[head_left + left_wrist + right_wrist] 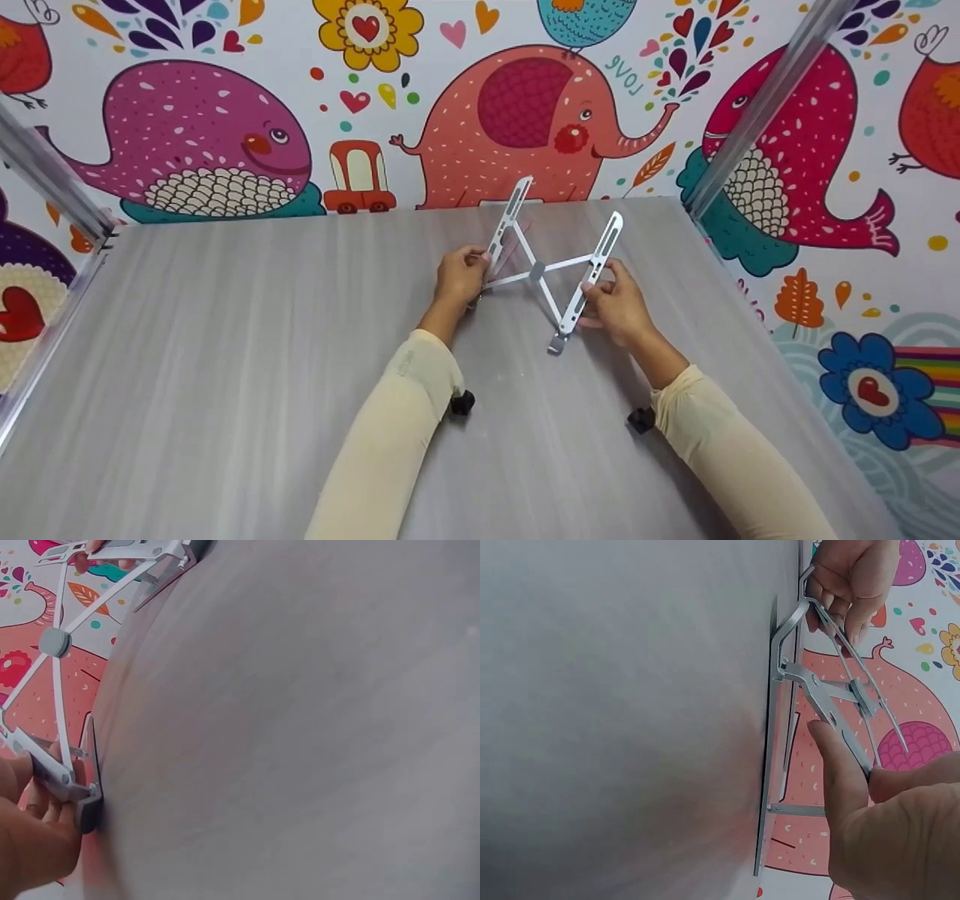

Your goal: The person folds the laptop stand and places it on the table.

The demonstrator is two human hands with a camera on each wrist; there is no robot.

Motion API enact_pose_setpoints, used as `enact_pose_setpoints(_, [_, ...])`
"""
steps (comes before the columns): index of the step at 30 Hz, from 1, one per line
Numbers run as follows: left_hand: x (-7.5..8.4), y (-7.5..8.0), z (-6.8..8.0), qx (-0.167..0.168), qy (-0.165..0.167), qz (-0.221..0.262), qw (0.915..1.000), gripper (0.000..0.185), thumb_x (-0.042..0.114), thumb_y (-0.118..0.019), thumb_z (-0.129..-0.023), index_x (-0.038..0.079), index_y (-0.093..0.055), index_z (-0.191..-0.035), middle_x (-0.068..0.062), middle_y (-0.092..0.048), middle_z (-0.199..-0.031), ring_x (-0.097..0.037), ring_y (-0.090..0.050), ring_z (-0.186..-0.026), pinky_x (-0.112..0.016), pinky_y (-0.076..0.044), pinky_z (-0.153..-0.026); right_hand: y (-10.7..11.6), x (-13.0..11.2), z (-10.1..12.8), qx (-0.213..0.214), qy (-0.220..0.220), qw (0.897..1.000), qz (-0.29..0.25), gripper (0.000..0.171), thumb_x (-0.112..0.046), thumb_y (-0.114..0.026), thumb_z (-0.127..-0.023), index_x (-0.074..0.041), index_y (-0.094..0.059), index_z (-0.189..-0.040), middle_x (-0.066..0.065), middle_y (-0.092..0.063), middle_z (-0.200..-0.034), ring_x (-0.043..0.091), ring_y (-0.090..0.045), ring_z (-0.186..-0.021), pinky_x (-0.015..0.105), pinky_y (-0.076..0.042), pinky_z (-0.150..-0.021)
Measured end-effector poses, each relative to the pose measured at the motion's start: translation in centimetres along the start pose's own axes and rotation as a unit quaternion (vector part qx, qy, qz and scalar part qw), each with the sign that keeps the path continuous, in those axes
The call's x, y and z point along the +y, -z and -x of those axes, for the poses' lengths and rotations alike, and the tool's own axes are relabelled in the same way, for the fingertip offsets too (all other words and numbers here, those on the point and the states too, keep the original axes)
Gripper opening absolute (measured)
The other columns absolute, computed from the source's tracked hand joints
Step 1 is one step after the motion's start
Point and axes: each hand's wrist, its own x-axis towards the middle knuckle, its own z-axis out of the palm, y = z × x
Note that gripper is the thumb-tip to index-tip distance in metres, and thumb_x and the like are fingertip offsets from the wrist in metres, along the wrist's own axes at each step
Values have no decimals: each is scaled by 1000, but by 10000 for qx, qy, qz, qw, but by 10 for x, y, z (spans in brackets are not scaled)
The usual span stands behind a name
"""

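1. The folding metal stand (551,270) sits on the far middle of the grey table (225,360), part-way spread, its crossed links meeting at a grey hub between the two hands.
2. Its two slotted rails run near-to-far, tilted up toward the far wall; the left rail lies in the left hand (459,276), the right rail in the right hand (619,306).
3. Left fingers (45,802) are curled round the near end of the left rail, beside its dark foot.
4. Right fingers (840,765) pinch the right rail about midway, thumb along its edge.
5. Both hands are equally close, one at each side, so the width between the rails lies left-to-right between them.
6. The table's far edge and the cartoon wall (525,112) lie just beyond the rail tips. Bare table opens left, right and near; metal frame posts stand at the far corners.
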Motion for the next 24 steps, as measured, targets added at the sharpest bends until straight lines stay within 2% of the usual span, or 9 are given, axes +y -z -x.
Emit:
enact_pose_setpoints(5, [1, 9, 1, -50, 23, -109, 9999, 20, 17, -63, -101, 8, -72, -116, -9, -71, -106, -19, -61, -91, -28, -48, -75, -4, 1, -5, 56, 102, 9999, 20, 45, -6, -56, -104, -11, -37, -144, 7, -62, -91, 22, -69, -79, 50, -62, -68])
enact_pose_setpoints(12, [-4, 26, 6, -121, 16, -81, 9999, 15, 13, -63, -101, 4, -71, -111, -11, -71, -104, -19, -64, -92, -29, -50, -77, -11, 1, -16, -30, 284, 9995, 127, 43, -8, -59, -102, -10, -42, -142, 6, -58, -87, 20, -64, -82, 49, -62, -66])
enact_pose_setpoints(17, [-4, 44, 12, -353, 228, -228, 9989, 14, 12, -61, -102, 4, -68, -112, -9, -67, -103, -19, -60, -91, -29, -50, -75, -20, -2, -25, -213, 439, 9986, 217, 38, -7, -60, -102, -6, -47, -138, 7, -59, -85, 23, -65, -83, 51, -62, -65])
enact_pose_setpoints(20, [-4, 57, 17, -504, 257, -346, 9978, 14, 12, -59, -103, 3, -66, -111, -8, -65, -98, -17, -58, -86, -27, -48, -70, -25, -5, -30, -430, 474, 9975, 285, 37, -6, -58, -102, -5, -47, -137, 10, -60, -90, 27, -66, -85, 53, -61, -67])
enact_pose_setpoints(24, [-4, 72, 23, -799, 349, -272, 9958, 11, 10, -57, -103, 2, -62, -108, -5, -61, -91, -17, -56, -80, -27, -47, -67, -32, -9, -37, -693, 475, 9957, 382, 36, -6, -57, -103, -6, -48, -138, 15, -61, -98, 29, -66, -88, 54, -61, -70])
